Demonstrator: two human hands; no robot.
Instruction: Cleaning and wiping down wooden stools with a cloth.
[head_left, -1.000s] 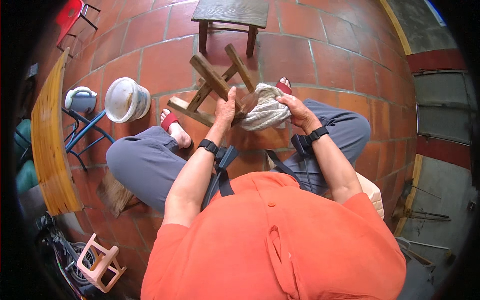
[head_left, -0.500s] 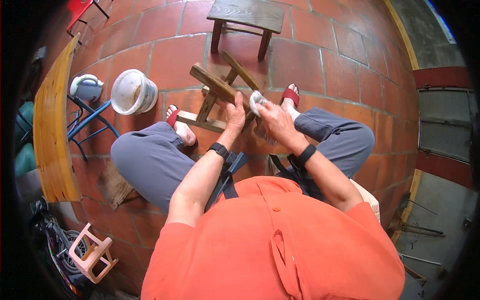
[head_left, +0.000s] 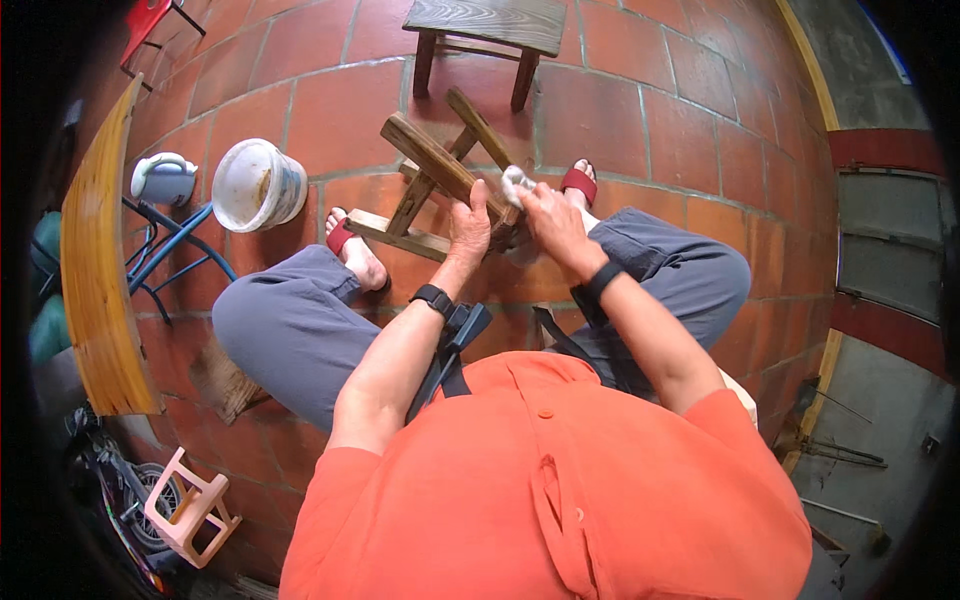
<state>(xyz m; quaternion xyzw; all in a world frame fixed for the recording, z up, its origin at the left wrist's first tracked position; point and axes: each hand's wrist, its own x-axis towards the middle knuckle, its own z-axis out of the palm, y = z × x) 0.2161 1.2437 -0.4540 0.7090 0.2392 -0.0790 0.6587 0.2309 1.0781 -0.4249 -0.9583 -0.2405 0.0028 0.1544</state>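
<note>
Between my feet rests a wooden stool turned on its side, its brown legs and crossbars sticking outward. My left hand is closed around the near part of this frame, thumb pointing away from me. A bunched white cloth is pinched in my right hand. The cloth touches the wood at the right side of the frame, or lies very close to it. My fingers hide the exact contact, and the area below the right hand is blurred.
A finished-looking dark wooden stool stands ahead on the tiled floor. To the left are a white bucket, a grey pail with something white over its rim, a blue metal frame, a wooden board and a pink plastic stool.
My right hand has shifted slightly away from me with the white cloth. The left hand keeps its hold on the stool. The whole view has moved a little.
</note>
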